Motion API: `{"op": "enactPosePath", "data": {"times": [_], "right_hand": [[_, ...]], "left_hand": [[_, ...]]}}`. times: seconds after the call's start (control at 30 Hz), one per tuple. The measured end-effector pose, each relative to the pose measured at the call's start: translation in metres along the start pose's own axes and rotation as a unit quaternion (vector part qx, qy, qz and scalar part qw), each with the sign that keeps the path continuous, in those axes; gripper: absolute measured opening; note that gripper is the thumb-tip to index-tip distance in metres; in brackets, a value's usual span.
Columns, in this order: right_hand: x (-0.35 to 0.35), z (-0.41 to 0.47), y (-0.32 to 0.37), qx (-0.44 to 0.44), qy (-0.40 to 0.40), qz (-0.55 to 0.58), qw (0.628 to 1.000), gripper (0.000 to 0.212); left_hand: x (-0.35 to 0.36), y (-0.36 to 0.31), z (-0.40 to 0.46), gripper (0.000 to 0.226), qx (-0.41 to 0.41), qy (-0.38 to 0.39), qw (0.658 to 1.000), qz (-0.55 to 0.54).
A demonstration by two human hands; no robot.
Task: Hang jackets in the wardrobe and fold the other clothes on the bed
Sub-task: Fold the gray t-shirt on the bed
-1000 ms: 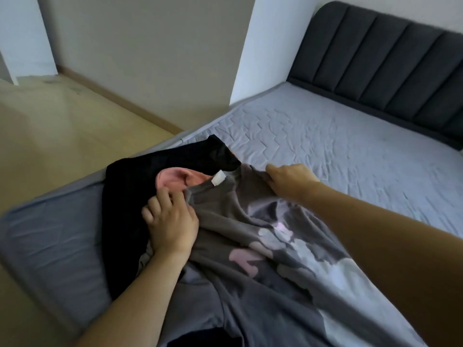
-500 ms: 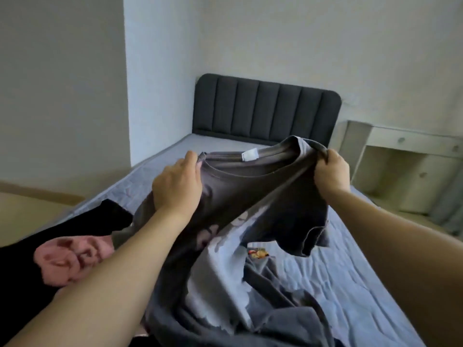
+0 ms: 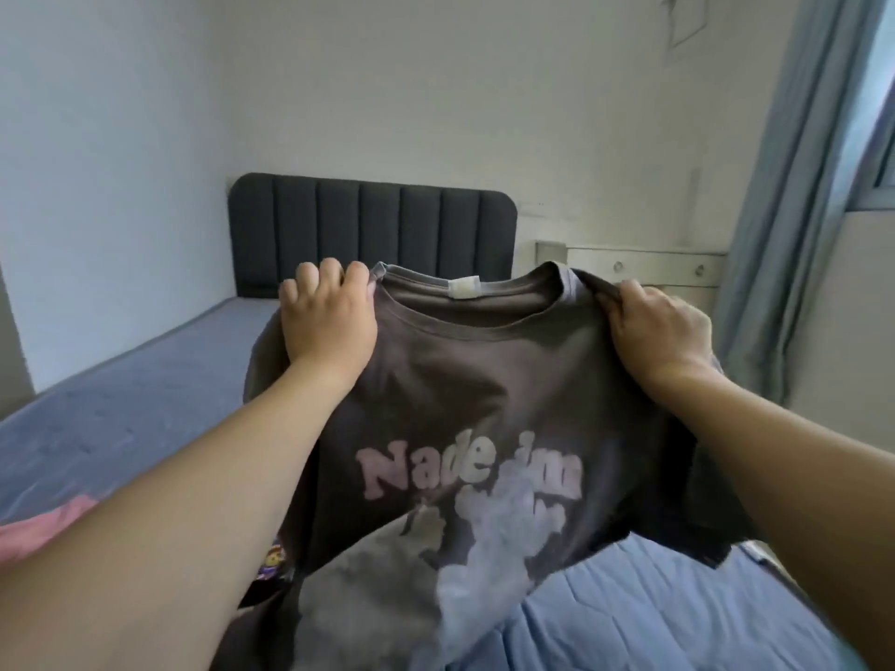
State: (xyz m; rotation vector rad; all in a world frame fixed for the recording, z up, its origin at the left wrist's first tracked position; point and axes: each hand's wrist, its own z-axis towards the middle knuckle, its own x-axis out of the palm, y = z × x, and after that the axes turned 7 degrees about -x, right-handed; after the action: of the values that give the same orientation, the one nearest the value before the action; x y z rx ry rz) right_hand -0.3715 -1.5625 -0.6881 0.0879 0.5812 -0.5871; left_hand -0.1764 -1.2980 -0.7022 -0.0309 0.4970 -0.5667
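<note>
A dark grey printed T-shirt (image 3: 465, 389) hangs spread above the bed (image 3: 145, 404), its shoulders bunched in the clenched fingers of the left hand (image 3: 329, 322) and right hand (image 3: 658, 331). Below the left fingers lies a pink garment (image 3: 43, 525); beyond them stands the headboard (image 3: 373, 225).

Soft daylight, seemingly from right; edges warped, slightly blurred.

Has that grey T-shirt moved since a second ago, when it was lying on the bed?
Yes. The grey T-shirt has gone up off the bed; both hands hold it by the shoulders, its collar now level with the headboard, hem trailing on the mattress.
</note>
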Motion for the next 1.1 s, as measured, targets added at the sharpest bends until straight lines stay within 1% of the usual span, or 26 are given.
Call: {"op": "enactPosePath", "data": {"times": [0.03,0.1,0.17,0.2,0.27,0.3,0.33,0.37,0.4,0.43,0.53,0.57,0.6,0.63,0.67,0.73,0.77,0.8,0.83,0.9,0.97,1.0,1.07,1.1], "right_hand": [[0.019,-0.008,-0.01,0.004,0.017,-0.012,1.0,0.035],[0.061,-0.026,-0.023,0.014,0.076,-0.02,0.997,0.021],[0.109,-0.05,-0.026,0.058,0.163,0.034,0.984,0.011],[0.135,-0.063,-0.024,0.101,0.215,0.079,0.968,0.014],[0.189,-0.094,-0.02,0.205,0.302,0.164,0.917,0.023],[0.214,-0.11,-0.015,0.247,0.33,0.186,0.892,0.028],[0.235,-0.125,-0.01,0.272,0.35,0.188,0.877,0.031],[0.254,-0.134,-0.005,0.28,0.358,0.174,0.874,0.032],[0.27,-0.136,-0.002,0.276,0.355,0.152,0.88,0.031],[0.285,-0.132,0.0,0.267,0.344,0.129,0.891,0.03],[0.33,-0.092,-0.005,0.246,0.287,0.094,0.921,0.027],[0.348,-0.079,-0.008,0.248,0.266,0.094,0.927,0.028],[0.368,-0.071,-0.01,0.248,0.25,0.094,0.931,0.028],[0.388,-0.072,-0.009,0.244,0.249,0.098,0.932,0.03],[0.41,-0.082,-0.005,0.233,0.257,0.099,0.933,0.033],[0.447,-0.119,0.006,0.182,0.274,0.074,0.941,0.041],[0.462,-0.136,0.011,0.156,0.281,0.053,0.945,0.042],[0.475,-0.146,0.012,0.138,0.279,0.042,0.949,0.042],[0.484,-0.147,0.012,0.128,0.273,0.04,0.953,0.041],[0.49,-0.145,0.009,0.106,0.273,0.042,0.955,0.041],[0.482,-0.144,0.009,0.103,0.284,0.039,0.952,0.048],[0.474,-0.145,0.011,0.111,0.303,0.052,0.945,0.053],[0.454,-0.149,0.015,0.118,0.369,0.091,0.917,0.064],[0.442,-0.153,0.016,0.112,0.408,0.107,0.9,0.067]], "left_hand": [[0.016,-0.013,-0.006,0.029,0.005,0.014,1.0,0.004],[0.052,-0.034,-0.021,0.028,0.017,0.048,0.999,0.008],[0.094,-0.047,-0.045,0.027,0.033,0.092,0.995,0.023],[0.117,-0.05,-0.061,0.025,0.042,0.119,0.991,0.037],[0.163,-0.054,-0.097,0.019,0.06,0.183,0.979,0.073],[0.184,-0.053,-0.115,0.017,0.067,0.223,0.968,0.096],[0.204,-0.05,-0.129,0.017,0.071,0.262,0.955,0.118],[0.225,-0.047,-0.138,0.017,0.076,0.289,0.945,0.137],[0.245,-0.044,-0.14,0.016,0.084,0.301,0.938,0.149],[0.265,-0.041,-0.135,0.015,0.094,0.297,0.937,0.158],[0.322,-0.044,-0.094,0.012,0.099,0.241,0.955,0.141],[0.341,-0.048,-0.081,0.014,0.088,0.231,0.96,0.129],[0.36,-0.053,-0.075,0.019,0.064,0.24,0.961,0.118],[0.378,-0.056,-0.079,0.027,0.027,0.274,0.956,0.104],[0.398,-0.058,-0.093,0.038,-0.018,0.328,0.94,0.096],[0.43,-0.058,-0.139,0.058,-0.094,0.45,0.883,0.093],[0.445,-0.053,-0.161,0.062,-0.107,0.477,0.866,0.102],[0.458,-0.047,-0.176,0.064,-0.104,0.476,0.867,0.107],[0.469,-0.043,-0.182,0.064,-0.094,0.461,0.876,0.109],[0.477,-0.042,-0.181,0.064,-0.062,0.437,0.889,0.119],[0.471,-0.044,-0.18,0.064,-0.046,0.426,0.895,0.121],[0.464,-0.045,-0.182,0.064,-0.04,0.43,0.895,0.114],[0.44,-0.043,-0.19,0.066,-0.043,0.465,0.88,0.087],[0.425,-0.04,-0.194,0.066,-0.051,0.499,0.862,0.075]]}}
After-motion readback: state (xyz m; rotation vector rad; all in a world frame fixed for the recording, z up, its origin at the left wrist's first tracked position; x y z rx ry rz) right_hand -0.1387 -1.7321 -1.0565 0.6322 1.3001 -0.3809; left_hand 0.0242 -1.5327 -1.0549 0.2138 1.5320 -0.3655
